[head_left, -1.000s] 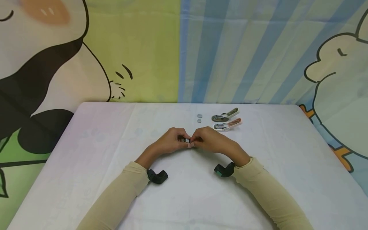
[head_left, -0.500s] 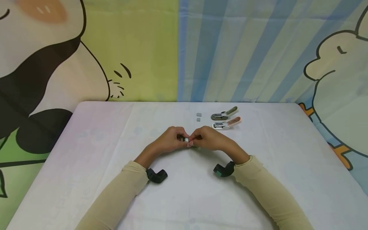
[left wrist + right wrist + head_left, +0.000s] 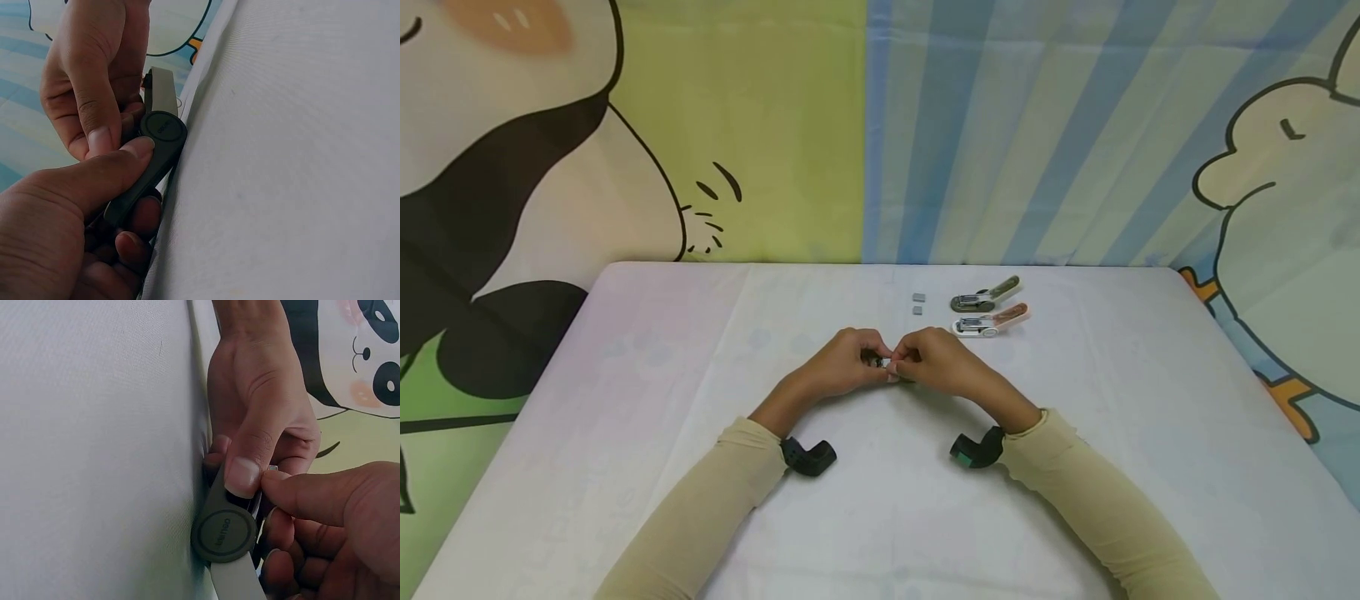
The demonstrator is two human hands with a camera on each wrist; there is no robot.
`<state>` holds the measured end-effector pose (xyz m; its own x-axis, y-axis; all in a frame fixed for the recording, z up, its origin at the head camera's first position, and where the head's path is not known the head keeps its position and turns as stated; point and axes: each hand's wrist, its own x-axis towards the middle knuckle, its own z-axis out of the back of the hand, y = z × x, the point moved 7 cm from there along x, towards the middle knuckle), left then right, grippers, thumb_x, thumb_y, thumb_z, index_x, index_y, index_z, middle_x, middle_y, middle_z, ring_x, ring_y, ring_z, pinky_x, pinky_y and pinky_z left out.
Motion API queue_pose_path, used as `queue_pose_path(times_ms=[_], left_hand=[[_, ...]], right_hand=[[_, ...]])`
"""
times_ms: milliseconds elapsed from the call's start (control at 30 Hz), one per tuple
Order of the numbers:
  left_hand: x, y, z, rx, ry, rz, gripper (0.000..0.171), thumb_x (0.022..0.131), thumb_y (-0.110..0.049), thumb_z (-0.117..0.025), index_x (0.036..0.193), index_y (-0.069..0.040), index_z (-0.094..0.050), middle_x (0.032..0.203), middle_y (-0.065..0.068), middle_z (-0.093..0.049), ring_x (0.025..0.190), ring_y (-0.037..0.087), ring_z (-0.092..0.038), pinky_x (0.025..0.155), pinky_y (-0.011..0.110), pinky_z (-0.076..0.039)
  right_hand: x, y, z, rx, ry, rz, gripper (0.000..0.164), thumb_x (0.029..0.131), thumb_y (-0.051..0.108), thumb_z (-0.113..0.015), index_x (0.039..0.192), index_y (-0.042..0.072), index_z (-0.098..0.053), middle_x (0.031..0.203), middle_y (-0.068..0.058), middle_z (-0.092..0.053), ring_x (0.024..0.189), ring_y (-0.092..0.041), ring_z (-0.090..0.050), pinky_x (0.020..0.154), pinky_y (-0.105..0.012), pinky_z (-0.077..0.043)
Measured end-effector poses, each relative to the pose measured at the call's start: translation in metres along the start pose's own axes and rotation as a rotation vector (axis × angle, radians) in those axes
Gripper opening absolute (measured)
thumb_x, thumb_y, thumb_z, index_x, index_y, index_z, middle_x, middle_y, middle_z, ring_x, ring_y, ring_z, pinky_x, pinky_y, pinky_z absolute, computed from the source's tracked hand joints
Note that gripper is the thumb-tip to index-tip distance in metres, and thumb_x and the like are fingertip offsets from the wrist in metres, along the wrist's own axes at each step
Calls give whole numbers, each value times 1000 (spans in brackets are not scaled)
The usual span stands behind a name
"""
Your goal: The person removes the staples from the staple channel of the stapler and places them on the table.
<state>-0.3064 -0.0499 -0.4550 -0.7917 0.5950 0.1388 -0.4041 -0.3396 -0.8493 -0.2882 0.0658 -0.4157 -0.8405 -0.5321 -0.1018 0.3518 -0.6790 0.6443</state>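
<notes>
A dark grey-green stapler [image 3: 224,532] with a round hinge and a paler, swung-out arm [image 3: 164,90] is held above the white table. My left hand [image 3: 842,363] grips its body, thumb along the side, as the left wrist view shows. My right hand [image 3: 934,362] meets it at the stapler's open end. There its thumb and forefinger pinch a small silver piece [image 3: 273,467], apparently a strip of staples, mostly covered by the fingertips. In the head view the hands hide nearly all of the stapler.
Behind the right hand lie two more opened staplers, one green [image 3: 973,302] and one white and pink [image 3: 977,326]. Left of them sit two small grey blocks [image 3: 918,297], like staple strips. A patterned cloth [image 3: 1000,125] hangs behind the table [image 3: 662,400].
My right hand has shifted slightly left, closer over the stapler's end, and covers more of the silver piece. The left hand keeps its grip almost unmoved.
</notes>
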Motion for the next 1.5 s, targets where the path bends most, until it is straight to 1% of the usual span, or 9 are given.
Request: queue_pose_path(times_ms=[100, 267, 400, 567, 767, 967, 1200, 1333, 1500], left_hand=[[0, 1, 0, 1, -1, -1, 13, 80, -13, -82, 90, -10, -74, 81, -5, -62, 73, 13, -52, 67, 27, -43], [-1, 1, 1, -3, 2, -2, 9, 81, -10, -79, 88, -10, -73, 84, -5, -64, 74, 13, -53, 68, 27, -44], [0, 1, 0, -5, 12, -6, 8, 82, -10, -79, 88, -10, -74, 84, -5, -64, 74, 13, -54, 67, 28, -44], [2, 1, 0, 3, 20, -13, 10, 82, -14, -80, 90, -10, -75, 85, -6, -64, 76, 13, -54, 68, 28, -44], [3, 2, 1, 14, 24, 12, 12, 82, -16, -80, 92, -12, -75, 86, -7, -65, 78, 13, -55, 71, 29, -45], [2, 3, 0, 15, 24, 3, 13, 82, -17, -80, 92, -12, -75, 87, -7, -65, 78, 13, -55, 70, 29, -45], [1, 4, 0, 17, 30, -2, 13, 82, -19, -80, 92, -12, -75, 85, -6, -64, 74, 14, -52, 65, 29, -43], [1, 4, 1, 18, 29, -16, 15, 82, -19, -81, 94, -13, -76, 85, -7, -65, 74, 14, -53, 66, 28, -43], [2, 3, 0, 17, 31, -20, 17, 81, -21, -81, 95, -13, -76, 84, -7, -64, 74, 13, -54, 66, 29, -44]], right_hand=[[-1, 3, 0, -61, -34, 49, 5, 92, 12, -68, 89, 9, -70, 81, 6, -63, 65, -9, -53, 59, -26, -43], [-6, 17, 1, -215, -102, 219, 5, 92, 16, -70, 88, 13, -69, 99, 2, -56, 69, -8, -53, 62, -26, -45], [-9, 23, 3, -250, -98, 287, 5, 92, 14, -69, 90, 11, -71, 106, -1, -58, 73, -8, -55, 64, -25, -46], [-10, 23, 8, -283, -90, 320, 5, 92, 13, -69, 92, 9, -71, 107, -2, -58, 74, -10, -56, 65, -26, -46], [-10, 25, 10, -287, -79, 387, 5, 93, 12, -68, 91, 7, -70, 101, -1, -60, 78, -11, -57, 66, -26, -46], [-10, 25, 14, -313, -97, 402, 3, 93, 10, -67, 90, 9, -68, 99, -1, -60, 75, -10, -56, 65, -25, -46], [-11, 22, 26, -268, -160, 426, 5, 91, 5, -68, 91, 9, -65, 89, 2, -59, 72, -14, -55, 62, -26, -44], [-11, 21, 33, -238, -211, 467, 5, 91, 5, -68, 91, 8, -64, 93, -1, -60, 74, -17, -56, 64, -29, -46], [-10, 12, 40, -231, -244, 436, 4, 91, 5, -68, 91, 8, -65, 98, -2, -62, 77, -15, -56, 66, -31, -48]])
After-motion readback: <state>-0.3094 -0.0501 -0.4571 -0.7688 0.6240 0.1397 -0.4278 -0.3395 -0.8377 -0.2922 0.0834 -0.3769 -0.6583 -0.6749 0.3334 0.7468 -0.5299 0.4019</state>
